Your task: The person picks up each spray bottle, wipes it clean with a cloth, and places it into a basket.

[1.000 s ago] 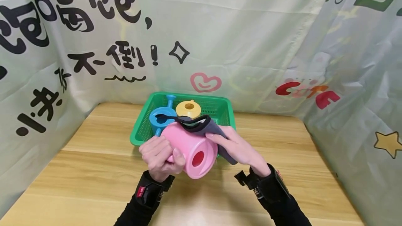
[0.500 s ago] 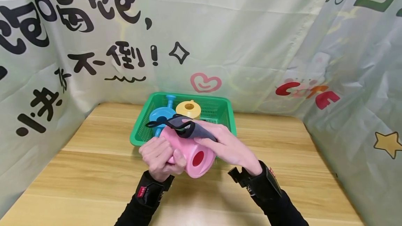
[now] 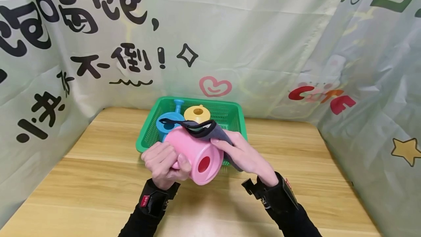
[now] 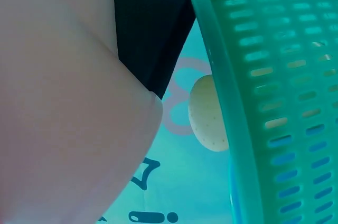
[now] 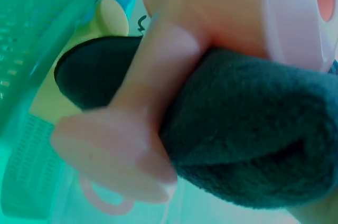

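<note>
In the head view my left hand (image 3: 166, 165) grips a pink toy watering can (image 3: 189, 145) by its handle side. The can is tilted, its round end with a red hole facing me. My right hand (image 3: 246, 153) holds a folded dark grey cloth (image 3: 218, 131) with black edging against the can's upper right side. In the right wrist view the cloth (image 5: 253, 123) lies beside the can's spout (image 5: 163, 60), which ends in a wide rose (image 5: 113, 152). A large pinkish surface fills the left of the left wrist view; I cannot tell whether it is can or hand.
Behind the hands a green basket (image 3: 241, 118) stands on the wooden table (image 3: 98, 178). Inside are a blue watering can (image 3: 169, 118) and a yellow one (image 3: 197, 112). Printed fabric walls (image 3: 263, 46) enclose the table at the back and sides.
The cloth slid left over the can, then came back right with my right hand. Left hand and can have shifted slightly left.
</note>
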`<move>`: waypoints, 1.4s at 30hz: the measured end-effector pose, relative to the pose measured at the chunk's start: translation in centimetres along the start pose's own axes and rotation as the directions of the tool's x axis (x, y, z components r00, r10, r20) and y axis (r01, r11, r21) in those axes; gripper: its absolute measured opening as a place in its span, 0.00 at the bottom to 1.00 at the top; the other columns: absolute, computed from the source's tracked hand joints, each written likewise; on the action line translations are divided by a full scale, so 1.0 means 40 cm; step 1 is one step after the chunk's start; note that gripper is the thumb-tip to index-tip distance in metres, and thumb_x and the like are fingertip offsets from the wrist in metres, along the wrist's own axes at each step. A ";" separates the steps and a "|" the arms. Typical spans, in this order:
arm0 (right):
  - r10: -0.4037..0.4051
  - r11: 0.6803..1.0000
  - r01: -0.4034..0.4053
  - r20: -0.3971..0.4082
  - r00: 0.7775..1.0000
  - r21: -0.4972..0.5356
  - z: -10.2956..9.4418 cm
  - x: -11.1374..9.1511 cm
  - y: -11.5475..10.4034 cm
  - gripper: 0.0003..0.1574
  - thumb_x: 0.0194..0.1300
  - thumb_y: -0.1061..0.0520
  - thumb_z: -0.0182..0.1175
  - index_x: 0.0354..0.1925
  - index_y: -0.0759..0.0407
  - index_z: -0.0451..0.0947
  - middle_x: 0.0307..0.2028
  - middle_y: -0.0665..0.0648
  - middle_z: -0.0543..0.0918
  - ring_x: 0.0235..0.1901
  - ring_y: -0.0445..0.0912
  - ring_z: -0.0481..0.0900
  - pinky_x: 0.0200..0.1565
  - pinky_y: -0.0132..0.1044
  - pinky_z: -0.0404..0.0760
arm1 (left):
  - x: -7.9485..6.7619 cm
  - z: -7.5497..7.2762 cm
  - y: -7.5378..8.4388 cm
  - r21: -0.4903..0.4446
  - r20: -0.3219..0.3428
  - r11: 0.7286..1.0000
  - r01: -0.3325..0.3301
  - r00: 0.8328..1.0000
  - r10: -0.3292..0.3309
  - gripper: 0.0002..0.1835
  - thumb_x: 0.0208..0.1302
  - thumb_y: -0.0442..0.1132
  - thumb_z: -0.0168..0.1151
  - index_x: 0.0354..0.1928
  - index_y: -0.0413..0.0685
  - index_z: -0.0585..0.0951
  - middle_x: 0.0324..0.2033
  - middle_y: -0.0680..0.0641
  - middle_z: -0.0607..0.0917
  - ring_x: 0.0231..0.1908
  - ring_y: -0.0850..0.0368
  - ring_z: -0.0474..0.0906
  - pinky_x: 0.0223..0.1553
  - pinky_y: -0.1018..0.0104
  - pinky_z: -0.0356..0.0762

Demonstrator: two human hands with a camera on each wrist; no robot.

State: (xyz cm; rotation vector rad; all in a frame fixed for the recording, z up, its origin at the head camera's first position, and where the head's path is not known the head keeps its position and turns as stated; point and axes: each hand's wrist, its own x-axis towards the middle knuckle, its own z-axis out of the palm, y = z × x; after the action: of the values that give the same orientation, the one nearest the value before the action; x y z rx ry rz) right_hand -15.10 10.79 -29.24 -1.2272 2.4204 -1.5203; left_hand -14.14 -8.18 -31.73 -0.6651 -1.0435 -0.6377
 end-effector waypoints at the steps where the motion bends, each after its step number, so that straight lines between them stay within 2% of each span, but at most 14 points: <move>1: 0.006 1.000 -0.006 -0.003 1.000 -0.003 0.000 -0.001 0.001 0.15 0.71 0.60 0.50 0.52 0.58 0.77 0.40 0.53 0.81 0.44 0.44 0.77 0.47 0.45 0.78 | -0.002 -0.002 0.000 0.001 0.002 1.000 0.005 1.000 -0.005 0.23 0.52 0.36 0.49 0.05 0.49 0.53 0.06 0.54 0.52 0.07 0.61 0.46 0.11 0.73 0.38; 6: -0.089 0.993 0.090 0.020 0.996 -0.077 0.006 -0.003 -0.002 0.22 0.70 0.61 0.52 0.61 0.55 0.72 0.52 0.51 0.79 0.53 0.43 0.73 0.53 0.46 0.76 | -0.013 0.000 -0.003 -0.010 0.000 1.000 0.010 1.000 -0.010 0.24 0.55 0.37 0.49 0.05 0.48 0.54 0.05 0.54 0.53 0.07 0.61 0.46 0.10 0.73 0.39; 10: -0.177 0.964 0.181 0.042 0.983 -0.196 0.015 -0.002 -0.015 0.27 0.69 0.60 0.52 0.65 0.54 0.69 0.62 0.48 0.72 0.63 0.41 0.65 0.61 0.45 0.70 | -0.016 0.006 -0.004 -0.035 0.001 0.999 -0.001 1.000 0.001 0.24 0.55 0.36 0.49 0.05 0.48 0.54 0.05 0.53 0.55 0.07 0.61 0.47 0.09 0.73 0.39; 13: -0.194 0.934 0.199 0.049 0.980 -0.295 0.021 -0.002 -0.026 0.27 0.68 0.58 0.52 0.65 0.52 0.69 0.65 0.46 0.70 0.65 0.39 0.62 0.62 0.44 0.69 | -0.015 0.008 -0.006 -0.043 0.001 0.999 -0.018 1.000 0.018 0.23 0.55 0.36 0.48 0.05 0.48 0.55 0.05 0.53 0.55 0.07 0.62 0.47 0.10 0.74 0.38; 15: -0.199 0.925 0.206 0.053 0.978 -0.318 0.023 -0.001 -0.029 0.27 0.68 0.57 0.51 0.65 0.52 0.70 0.65 0.46 0.70 0.65 0.39 0.62 0.61 0.44 0.69 | -0.014 0.009 -0.008 -0.040 -0.004 0.999 -0.030 1.000 0.030 0.23 0.54 0.35 0.48 0.05 0.48 0.54 0.05 0.54 0.54 0.07 0.62 0.47 0.11 0.74 0.37; 19: -0.182 0.951 0.187 0.044 0.982 -0.247 0.020 0.004 -0.022 0.26 0.70 0.58 0.51 0.65 0.55 0.69 0.62 0.49 0.73 0.62 0.41 0.66 0.60 0.46 0.71 | -0.014 0.012 -0.012 -0.019 -0.025 0.998 -0.068 0.997 0.067 0.24 0.54 0.36 0.49 0.04 0.48 0.54 0.05 0.54 0.52 0.07 0.62 0.45 0.11 0.74 0.36; 23: -0.079 0.990 0.078 -0.003 0.997 -0.118 0.015 0.005 -0.006 0.20 0.71 0.59 0.52 0.60 0.54 0.73 0.51 0.49 0.80 0.52 0.41 0.74 0.53 0.45 0.76 | -0.014 0.008 -0.014 0.016 -0.018 0.998 -0.069 0.997 0.069 0.24 0.52 0.36 0.49 0.04 0.49 0.53 0.06 0.55 0.51 0.07 0.63 0.44 0.10 0.74 0.36; 25: -0.044 0.995 0.042 -0.019 0.999 -0.088 0.015 0.003 -0.002 0.20 0.71 0.59 0.51 0.59 0.54 0.74 0.48 0.49 0.81 0.50 0.41 0.75 0.51 0.45 0.77 | -0.013 0.003 -0.012 0.027 -0.005 0.998 -0.055 0.998 0.055 0.23 0.52 0.36 0.49 0.05 0.49 0.52 0.06 0.55 0.50 0.07 0.63 0.44 0.10 0.74 0.36; 27: -0.064 0.993 0.062 -0.016 0.998 -0.097 0.016 0.001 -0.001 0.21 0.71 0.60 0.51 0.60 0.55 0.73 0.51 0.51 0.80 0.52 0.42 0.74 0.53 0.46 0.76 | -0.012 0.000 -0.009 0.030 0.001 0.999 -0.041 0.999 0.041 0.23 0.52 0.36 0.49 0.05 0.49 0.52 0.06 0.55 0.50 0.07 0.62 0.44 0.11 0.74 0.36; 31: -0.180 0.962 0.178 0.008 0.984 -0.208 0.024 -0.002 -0.013 0.26 0.69 0.60 0.52 0.65 0.56 0.69 0.62 0.51 0.73 0.62 0.43 0.67 0.60 0.46 0.71 | -0.007 0.001 -0.004 0.021 -0.006 0.999 -0.034 0.999 0.034 0.23 0.52 0.35 0.48 0.05 0.49 0.52 0.06 0.55 0.51 0.07 0.62 0.45 0.12 0.73 0.36; 34: -0.262 0.913 0.254 0.021 0.965 -0.320 0.032 -0.003 -0.026 0.27 0.66 0.59 0.53 0.63 0.56 0.71 0.64 0.51 0.70 0.65 0.43 0.63 0.62 0.45 0.68 | -0.002 0.005 -0.003 -0.003 -0.014 0.999 -0.047 0.999 0.047 0.23 0.53 0.35 0.48 0.05 0.49 0.53 0.06 0.54 0.53 0.07 0.62 0.46 0.12 0.73 0.36; 38: -0.327 0.845 0.310 0.036 0.944 -0.436 0.037 -0.003 -0.034 0.25 0.63 0.58 0.54 0.60 0.55 0.75 0.64 0.51 0.70 0.65 0.44 0.63 0.63 0.46 0.67 | 0.004 0.006 -0.002 -0.023 -0.012 0.998 -0.059 0.998 0.059 0.23 0.54 0.35 0.49 0.04 0.48 0.56 0.05 0.54 0.55 0.07 0.61 0.48 0.11 0.74 0.37; 40: -0.329 0.840 0.309 0.033 0.944 -0.445 0.037 -0.004 -0.033 0.26 0.63 0.58 0.54 0.60 0.56 0.75 0.64 0.52 0.70 0.65 0.45 0.63 0.62 0.46 0.67 | 0.005 0.006 -0.002 -0.022 -0.006 0.998 -0.063 0.998 0.063 0.23 0.53 0.35 0.49 0.04 0.49 0.56 0.05 0.54 0.55 0.07 0.62 0.49 0.11 0.74 0.37; 42: -0.302 0.866 0.285 0.024 0.953 -0.411 0.036 -0.004 -0.029 0.27 0.65 0.58 0.53 0.62 0.57 0.73 0.64 0.52 0.71 0.64 0.45 0.64 0.61 0.47 0.69 | 0.004 0.008 -0.002 -0.020 -0.004 0.997 -0.074 0.997 0.074 0.22 0.52 0.35 0.49 0.05 0.49 0.55 0.05 0.55 0.54 0.07 0.62 0.48 0.11 0.74 0.37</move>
State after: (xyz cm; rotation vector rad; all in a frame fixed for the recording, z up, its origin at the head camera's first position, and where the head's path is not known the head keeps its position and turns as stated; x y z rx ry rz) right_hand -13.69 9.56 -29.15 -1.7251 2.7818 -1.1189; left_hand -14.34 -8.02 -31.47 -0.7167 -1.0058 -0.5854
